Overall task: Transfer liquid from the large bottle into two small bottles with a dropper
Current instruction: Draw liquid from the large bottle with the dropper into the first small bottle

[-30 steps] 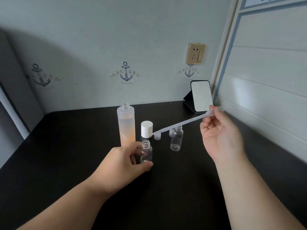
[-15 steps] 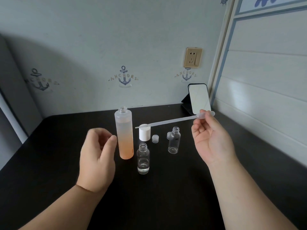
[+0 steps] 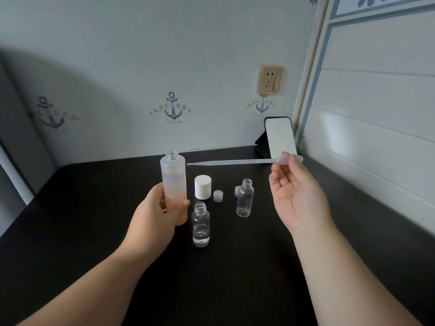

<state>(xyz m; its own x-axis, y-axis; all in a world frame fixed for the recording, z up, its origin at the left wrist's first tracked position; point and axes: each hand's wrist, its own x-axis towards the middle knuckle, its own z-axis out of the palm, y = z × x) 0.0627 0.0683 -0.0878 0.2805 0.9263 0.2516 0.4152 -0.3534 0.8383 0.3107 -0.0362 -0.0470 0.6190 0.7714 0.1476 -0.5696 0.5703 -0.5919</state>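
My left hand [image 3: 155,217] wraps its fingers around the large bottle [image 3: 173,184], uncapped and upright on the black desk [image 3: 70,231]. Just right of it stands a small bottle [image 3: 200,224] holding some clear liquid; the farther small bottle [image 3: 244,198] looks empty (hard to tell). My right hand [image 3: 296,196] pinches the dropper [image 3: 235,162] bulb, tip beside the large bottle's neck.

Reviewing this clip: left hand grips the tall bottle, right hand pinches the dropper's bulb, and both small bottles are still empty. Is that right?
Not quite. The head view shows the near small bottle already holds some clear liquid at its bottom; only the far small bottle looks empty. The rest stands: the left hand grips the tall bottle, and the right hand pinches the dropper by its bulb.
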